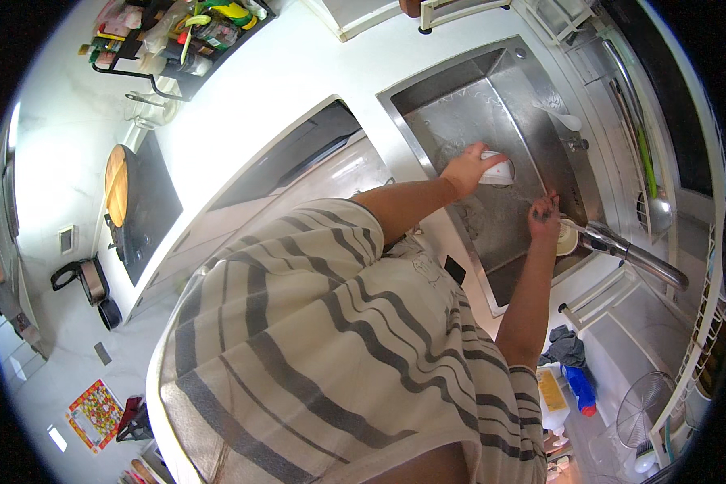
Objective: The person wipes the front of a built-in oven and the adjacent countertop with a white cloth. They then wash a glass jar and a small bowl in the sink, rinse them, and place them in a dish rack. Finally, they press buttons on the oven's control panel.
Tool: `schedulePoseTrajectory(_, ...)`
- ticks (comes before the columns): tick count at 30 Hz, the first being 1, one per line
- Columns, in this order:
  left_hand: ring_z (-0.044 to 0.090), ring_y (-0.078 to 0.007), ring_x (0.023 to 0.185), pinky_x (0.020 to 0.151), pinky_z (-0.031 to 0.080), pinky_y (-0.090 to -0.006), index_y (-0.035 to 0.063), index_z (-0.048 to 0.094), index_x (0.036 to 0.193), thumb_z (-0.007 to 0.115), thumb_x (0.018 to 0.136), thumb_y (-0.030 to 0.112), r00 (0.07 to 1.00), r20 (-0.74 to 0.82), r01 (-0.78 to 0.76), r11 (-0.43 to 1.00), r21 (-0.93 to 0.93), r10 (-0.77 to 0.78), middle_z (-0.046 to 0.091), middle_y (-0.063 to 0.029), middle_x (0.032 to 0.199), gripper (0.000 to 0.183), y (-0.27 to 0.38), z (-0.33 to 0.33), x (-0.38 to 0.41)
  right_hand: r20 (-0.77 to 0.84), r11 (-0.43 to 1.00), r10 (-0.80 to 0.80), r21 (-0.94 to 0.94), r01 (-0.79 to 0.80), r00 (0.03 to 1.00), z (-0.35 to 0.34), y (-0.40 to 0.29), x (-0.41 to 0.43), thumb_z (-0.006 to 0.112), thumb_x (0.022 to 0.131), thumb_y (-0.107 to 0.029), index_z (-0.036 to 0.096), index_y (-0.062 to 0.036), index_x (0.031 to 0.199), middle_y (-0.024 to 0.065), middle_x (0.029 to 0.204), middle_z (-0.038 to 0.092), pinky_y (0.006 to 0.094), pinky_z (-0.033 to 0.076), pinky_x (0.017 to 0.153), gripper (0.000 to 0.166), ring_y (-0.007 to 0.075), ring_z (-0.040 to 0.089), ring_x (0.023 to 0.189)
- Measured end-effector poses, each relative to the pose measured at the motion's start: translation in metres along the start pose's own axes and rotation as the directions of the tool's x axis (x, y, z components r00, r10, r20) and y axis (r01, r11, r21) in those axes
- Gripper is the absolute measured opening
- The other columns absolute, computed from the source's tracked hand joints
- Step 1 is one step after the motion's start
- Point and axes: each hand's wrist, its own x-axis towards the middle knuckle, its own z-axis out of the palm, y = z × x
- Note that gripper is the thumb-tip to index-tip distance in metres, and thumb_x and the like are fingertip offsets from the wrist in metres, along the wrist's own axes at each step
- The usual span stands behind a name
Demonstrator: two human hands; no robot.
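My left hand (469,170) reaches into the stainless steel sink (493,230) and grips a small white bowl (497,168) with small red marks. The bowl is tilted, with my thumb and fingers at its rim. To its lower right, my right hand (544,216) is over the sink beside the metal faucet (638,257), its fingers curled. Whether it holds something thin cannot be told. Partly behind the faucet head and close to my right hand is a cream-coloured perforated strainer (567,237). A white spoon (570,122) rests at the sink's far side.
A wire rack with a ladle (659,212) stands beyond the sink. White rack frames (602,296) flank its right side. Bottles and packets fill a black rack (199,42) at the upper left. A round wooden board (117,184) lies by the black cooktop (148,212).
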Motion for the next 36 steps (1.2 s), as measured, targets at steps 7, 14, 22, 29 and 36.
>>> schedulePoseTrajectory(7, 0.046, -0.0310, 0.114, 0.085, 0.049, -0.0372, 0.0379, 0.036, 0.131, 0.050, 0.075, -0.002, 0.942, 0.125, -0.331, 0.928, 0.170, 0.313, 0.040, -0.0130, 0.125, 0.070, 0.008, -0.013, 0.004, -0.256, 0.952, -0.249, -0.242, 0.188, 0.934, -0.029, -0.005, -0.013, 0.043, 0.090, -0.037, 0.037, -0.0164, 0.061, -0.0011, 0.050, 0.024, 0.0278, 0.022, 0.042, 0.037, 0.0137, 0.023, 0.044)
schedulePoseTrajectory(14, 0.046, -0.0302, 0.114, 0.090, 0.047, -0.0389, 0.0365, 0.038, 0.132, 0.050, 0.075, -0.001, 0.884, 0.177, -0.467, 0.832, 0.299, 0.433, 0.043, -0.0115, 0.124, 0.069, 0.012, -0.026, 0.013, -0.301, 0.872, -0.416, -0.401, 0.282, 0.858, -0.067, -0.006, -0.032, 0.045, 0.089, -0.030, 0.038, -0.0141, 0.065, 0.0003, 0.053, 0.026, 0.0323, 0.023, 0.045, 0.030, 0.0160, 0.025, 0.046)
schedulePoseTrajectory(22, 0.049, -0.0302, 0.110, 0.087, 0.047, -0.0373, 0.0322, 0.044, 0.129, 0.052, 0.072, -0.004, 0.817, 0.197, -0.576, 0.777, 0.255, 0.541, 0.046, -0.0143, 0.117, 0.068, 0.018, -0.044, 0.018, -0.262, 0.855, -0.471, -0.369, 0.364, 0.842, -0.029, -0.007, -0.051, 0.041, 0.093, -0.029, 0.040, -0.0108, 0.067, 0.0010, 0.054, 0.031, 0.0296, 0.024, 0.041, 0.031, 0.0144, 0.029, 0.044)
schedulePoseTrajectory(29, 0.051, -0.0272, 0.105, 0.083, 0.048, -0.0365, 0.0323, 0.047, 0.125, 0.050, 0.074, 0.001, 0.818, 0.176, -0.574, 0.754, 0.319, 0.548, 0.046, -0.0104, 0.114, 0.060, 0.012, -0.048, 0.021, 0.099, 0.894, -0.416, 0.224, 0.387, 0.904, -0.011, -0.094, -0.059, 0.040, 0.089, -0.019, 0.049, -0.0060, 0.075, 0.0025, 0.061, 0.039, 0.0294, 0.030, 0.044, 0.021, 0.0152, 0.034, 0.049)
schedulePoseTrajectory(36, 0.053, -0.0285, 0.102, 0.081, 0.049, -0.0369, 0.0306, 0.049, 0.124, 0.047, 0.076, 0.000, 0.815, 0.165, -0.577, 0.756, 0.308, 0.555, 0.046, -0.0127, 0.113, 0.058, 0.009, -0.062, 0.030, 0.221, 0.926, -0.348, 0.232, 0.297, 0.911, -0.022, -0.138, -0.076, 0.046, 0.083, -0.011, 0.048, -0.0014, 0.081, 0.0016, 0.060, 0.040, 0.0241, 0.031, 0.046, 0.010, 0.0128, 0.034, 0.049)
